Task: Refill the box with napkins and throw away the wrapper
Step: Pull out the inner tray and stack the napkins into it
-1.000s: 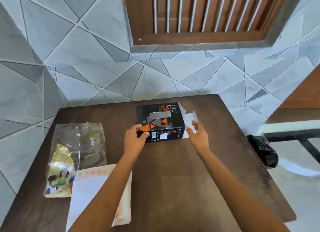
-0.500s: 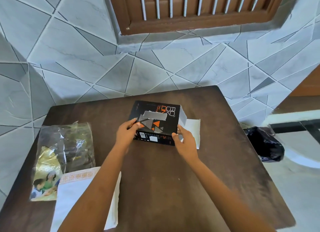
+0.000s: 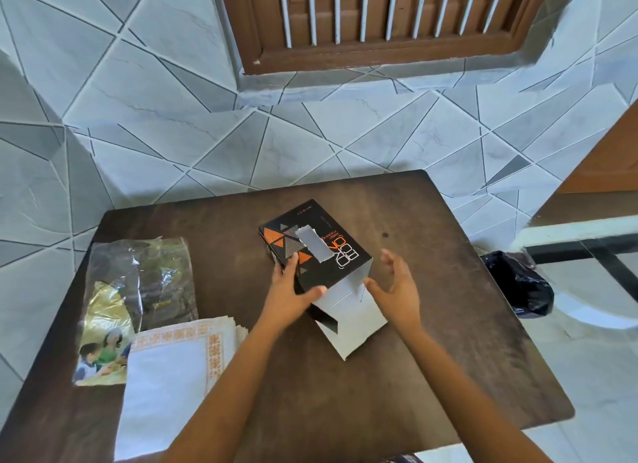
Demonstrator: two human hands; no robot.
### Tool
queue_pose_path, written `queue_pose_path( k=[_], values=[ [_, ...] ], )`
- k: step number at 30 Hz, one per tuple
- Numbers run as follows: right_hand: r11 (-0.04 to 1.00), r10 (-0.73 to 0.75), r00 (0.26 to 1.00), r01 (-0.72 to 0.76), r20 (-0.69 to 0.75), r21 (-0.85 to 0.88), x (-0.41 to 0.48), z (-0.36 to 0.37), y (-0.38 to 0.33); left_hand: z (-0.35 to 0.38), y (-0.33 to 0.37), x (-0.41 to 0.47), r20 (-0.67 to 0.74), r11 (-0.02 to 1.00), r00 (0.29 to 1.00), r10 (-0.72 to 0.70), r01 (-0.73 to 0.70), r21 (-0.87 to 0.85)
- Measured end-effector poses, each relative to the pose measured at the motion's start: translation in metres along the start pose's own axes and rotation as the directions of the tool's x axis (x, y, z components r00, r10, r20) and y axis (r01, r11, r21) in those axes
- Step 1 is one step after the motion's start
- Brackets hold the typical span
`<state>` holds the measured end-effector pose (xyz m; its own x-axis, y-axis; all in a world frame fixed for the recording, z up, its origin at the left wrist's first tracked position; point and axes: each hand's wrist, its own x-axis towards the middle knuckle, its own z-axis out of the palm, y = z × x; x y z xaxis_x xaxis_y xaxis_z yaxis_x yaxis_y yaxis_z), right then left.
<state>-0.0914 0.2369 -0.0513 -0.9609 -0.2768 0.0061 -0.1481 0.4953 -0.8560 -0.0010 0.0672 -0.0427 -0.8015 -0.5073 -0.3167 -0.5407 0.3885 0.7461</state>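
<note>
I see a black cardboard box with orange and grey triangles (image 3: 316, 252) lying on the dark brown wooden table (image 3: 431, 341), near the middle. It is turned at a slant. Its near end is open, and the white flaps (image 3: 352, 321) stick out toward me and rest on the table. A rough torn slot in the top of the box shows grey inside.

My left hand (image 3: 288, 295) is gripping the box at its near left corner. The fingers lie along the left side and the thumb presses on the top edge by the open end. My right hand (image 3: 397, 286) is spread wide with nothing in it. It is just beside the right side of the open end, and I cannot tell if the thumb tip touches the flap.

A stack of white paper napkins with an orange pattern border (image 3: 169, 376) lies on the near left part of the table, well apart from the box. Part of the stack is hidden under my left arm. A crinkly clear plastic wrapper with a gold patch and a picture of people (image 3: 134, 307) lies flat at the left edge of the table. The napkins cover its near right corner.

A black plastic bag (image 3: 518, 283) sits on the floor off the right side of the table. A grey tiled wall (image 3: 138, 117) stands behind the table.
</note>
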Motion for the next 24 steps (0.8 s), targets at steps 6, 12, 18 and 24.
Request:
queue_pose_path(
  k=[6, 12, 18, 24],
  values=[
    [0.992, 0.121, 0.920, -0.099, 0.373, -0.076, 0.032, 0.016, 0.000, 0.019, -0.003, -0.014, -0.024, 0.995, 1.000, -0.011, 0.013, 0.100],
    [0.985, 0.022, 0.974, 0.018, 0.227, -0.171, 0.020, 0.015, 0.009, 0.000, -0.011, -0.020, -0.054, 0.998, 0.998, -0.021, 0.024, 0.062],
    [0.978, -0.182, 0.973, 0.195, 0.142, -0.080, 0.008, -0.007, -0.021, -0.043, -0.006, -0.033, -0.298, 0.994, 0.953, 0.046, -0.073, -0.079],
    [0.964, -0.217, 0.971, 0.196, 0.101, 0.182, 0.013, -0.033, -0.077, -0.119, 0.038, -0.029, -0.151, 0.960, 0.974, 0.170, -0.129, 0.247]
  ],
)
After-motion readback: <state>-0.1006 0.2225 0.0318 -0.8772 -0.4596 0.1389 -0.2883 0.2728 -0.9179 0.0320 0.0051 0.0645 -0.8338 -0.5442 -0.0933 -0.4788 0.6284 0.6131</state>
